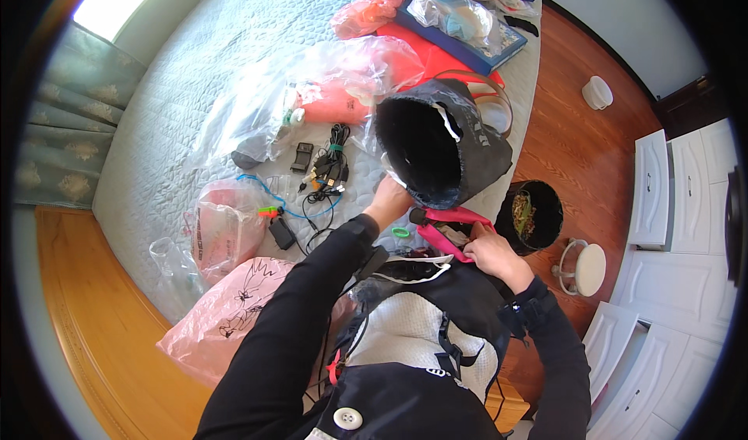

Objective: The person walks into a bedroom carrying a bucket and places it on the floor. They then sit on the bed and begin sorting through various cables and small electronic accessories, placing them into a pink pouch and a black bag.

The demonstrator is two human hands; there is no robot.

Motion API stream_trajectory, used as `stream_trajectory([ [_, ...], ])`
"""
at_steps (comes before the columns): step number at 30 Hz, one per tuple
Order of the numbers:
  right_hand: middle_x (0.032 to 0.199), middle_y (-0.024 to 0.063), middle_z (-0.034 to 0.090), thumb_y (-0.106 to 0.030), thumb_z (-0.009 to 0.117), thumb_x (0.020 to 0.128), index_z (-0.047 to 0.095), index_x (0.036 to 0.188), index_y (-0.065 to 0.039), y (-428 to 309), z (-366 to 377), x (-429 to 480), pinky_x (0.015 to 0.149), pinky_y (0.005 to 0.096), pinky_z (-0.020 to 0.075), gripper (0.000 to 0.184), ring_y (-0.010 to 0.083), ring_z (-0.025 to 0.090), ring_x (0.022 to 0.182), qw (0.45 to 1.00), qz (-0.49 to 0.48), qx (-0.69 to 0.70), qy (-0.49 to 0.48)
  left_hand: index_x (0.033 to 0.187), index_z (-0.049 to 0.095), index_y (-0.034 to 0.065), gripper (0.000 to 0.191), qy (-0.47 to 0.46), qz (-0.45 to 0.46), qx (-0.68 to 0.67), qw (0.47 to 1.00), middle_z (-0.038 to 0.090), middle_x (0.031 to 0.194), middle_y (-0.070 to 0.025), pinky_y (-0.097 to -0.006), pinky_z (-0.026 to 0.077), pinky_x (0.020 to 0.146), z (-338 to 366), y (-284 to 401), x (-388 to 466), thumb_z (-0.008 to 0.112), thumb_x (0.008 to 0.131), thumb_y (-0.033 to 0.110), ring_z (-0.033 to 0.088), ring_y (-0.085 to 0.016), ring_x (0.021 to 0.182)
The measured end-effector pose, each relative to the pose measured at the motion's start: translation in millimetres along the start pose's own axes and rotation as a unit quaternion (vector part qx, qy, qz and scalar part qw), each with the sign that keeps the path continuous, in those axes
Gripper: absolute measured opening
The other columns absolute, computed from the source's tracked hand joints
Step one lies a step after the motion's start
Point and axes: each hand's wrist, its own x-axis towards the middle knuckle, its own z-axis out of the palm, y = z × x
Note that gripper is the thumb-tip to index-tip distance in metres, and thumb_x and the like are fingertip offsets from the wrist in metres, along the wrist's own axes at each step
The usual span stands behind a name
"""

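Observation:
My left hand (390,200) is at the near rim of a black fabric bag (482,147), whose wide mouth faces me; its fingers are partly hidden by the pale edge and appear to grip it. With my right hand (494,253) I hold the edge of a bright pink pouch (441,238), its fingertips at the opening. Something pale and crumpled lies inside the pouch. Close before me stands a black and white backpack (421,323), with a white-trimmed opening. A small green ring (400,232) lies on the bed between my hands.
The quilted bed (175,77) bears bundled black cables (336,147), a battery charger (301,157), a power adapter (282,233), pink plastic bags (228,229) and a dark blue box (461,42). To the right are a black bin (546,218), a round stool (590,269) and white drawers (651,188).

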Motion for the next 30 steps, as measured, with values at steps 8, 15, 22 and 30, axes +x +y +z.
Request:
stream_trajectory([
  [8, 0.098, 0.0126, 0.061, -0.015, 0.063, 0.078, 0.072, 0.077, -0.002, -1.4, 38.2, 10.8, 0.077, 0.0423, 0.0516, 0.016, 0.0294, 0.060, 0.101, 0.963, 0.074, -0.219, 0.142, 0.102, 0.066, 0.0070, 0.025, -0.220, -0.058, 0.072, 0.971, 0.070, 0.089, -0.0107, -0.0442, 0.051, 0.078, -21.2, 21.0, -12.6, 0.064, 0.079, 0.016, 0.067, -0.032, 0.088],
  [15, 0.080, 0.0140, 0.065, -0.011, 0.061, 0.077, 0.070, 0.071, -0.002, -16.5, 47.1, 15.2, 0.063, 0.0405, 0.0526, 0.014, 0.0279, 0.067, 0.076, 0.951, 0.174, -0.191, 0.169, 0.103, 0.066, 0.0018, 0.027, -0.095, -0.155, -0.149, 0.972, 0.062, 0.094, -0.0138, -0.0399, 0.050, 0.075, -139.4, 13.6, -86.8, 0.073, 0.078, 0.008, 0.062, -0.034, 0.088],
  [22, 0.087, 0.0097, 0.070, -0.026, 0.064, 0.085, 0.071, 0.082, -0.005, -26.8, 16.2, -26.1, 0.088, 0.0396, 0.0465, 0.022, 0.0291, 0.060, 0.094, 0.982, 0.078, -0.040, 0.164, 0.116, 0.064, 0.0022, 0.037, -0.137, -0.131, -0.603, 0.775, 0.065, 0.104, -0.0036, -0.0268, 0.047, 0.086, -175.9, 77.6, -47.5, 0.076, 0.081, 0.007, 0.058, -0.011, 0.096],
  [30, 0.100, 0.0092, 0.068, -0.011, 0.068, 0.076, 0.069, 0.097, -0.005, -28.8, -1.6, -57.8, 0.114, 0.0483, 0.0298, 0.022, 0.0258, 0.056, 0.114, 0.953, 0.082, -0.101, 0.275, 0.114, 0.066, 0.0030, 0.030, -0.160, 0.003, -0.438, 0.885, 0.071, 0.095, -0.0133, -0.0368, 0.052, 0.078, -66.2, 125.7, 32.4, 0.069, 0.085, 0.011, 0.066, -0.024, 0.086],
])
